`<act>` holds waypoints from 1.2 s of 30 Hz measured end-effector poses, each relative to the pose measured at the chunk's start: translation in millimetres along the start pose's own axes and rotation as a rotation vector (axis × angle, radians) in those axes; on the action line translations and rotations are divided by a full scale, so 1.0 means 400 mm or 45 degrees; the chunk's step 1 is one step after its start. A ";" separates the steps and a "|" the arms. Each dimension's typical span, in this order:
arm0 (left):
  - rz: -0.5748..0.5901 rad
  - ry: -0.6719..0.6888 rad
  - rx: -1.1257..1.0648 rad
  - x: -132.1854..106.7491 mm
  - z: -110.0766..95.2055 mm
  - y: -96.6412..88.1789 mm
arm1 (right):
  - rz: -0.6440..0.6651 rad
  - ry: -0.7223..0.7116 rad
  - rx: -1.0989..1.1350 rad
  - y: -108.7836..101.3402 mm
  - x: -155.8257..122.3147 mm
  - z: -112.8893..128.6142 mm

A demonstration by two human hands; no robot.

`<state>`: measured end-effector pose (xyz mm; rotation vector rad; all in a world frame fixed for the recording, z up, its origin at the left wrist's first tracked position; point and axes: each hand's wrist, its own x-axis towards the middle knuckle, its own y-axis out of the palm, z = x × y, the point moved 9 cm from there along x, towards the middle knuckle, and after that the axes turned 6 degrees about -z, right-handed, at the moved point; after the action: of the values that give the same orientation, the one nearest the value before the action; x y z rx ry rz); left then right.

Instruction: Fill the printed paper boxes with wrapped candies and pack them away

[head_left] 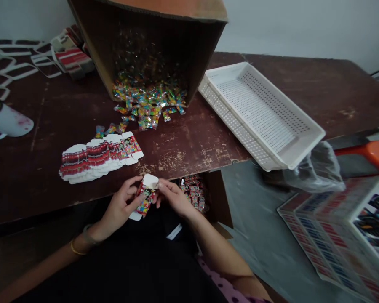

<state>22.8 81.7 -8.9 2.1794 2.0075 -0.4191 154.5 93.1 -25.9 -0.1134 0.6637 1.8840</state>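
My left hand (pixel 121 206) grips a small red printed carton (pixel 147 194) with white end flaps, held just in front of the table edge. At the carton's upper end, the thumb and fingers of my right hand (pixel 173 197) pinch its white flap. Beyond my left hand, a fanned row of flattened red and white cartons (pixel 101 156) lies on the table. Behind that row, small wrapped candies (pixel 148 111) in bright colours spill from a large cardboard box (pixel 97 54) lying on its side. What the held carton contains, if anything, is hidden.
A white perforated basket (pixel 229 105) sits at the right, overhanging the table edge. Below the edge, an open carton (pixel 219 198) contains several red packets (pixel 194 193). A white mug (pixel 12 120) and white paper bands (pixel 22 69) are left. A patterned crate (pixel 322 227) stands lower right.
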 end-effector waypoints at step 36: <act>0.436 -0.344 -0.062 -0.127 0.127 -0.083 | 0.536 -0.859 -1.311 0.163 0.058 0.040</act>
<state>-18.7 21.7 -39.0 2.2374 1.4594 -0.5719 91.2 103.3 4.4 0.0183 -0.8275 2.3054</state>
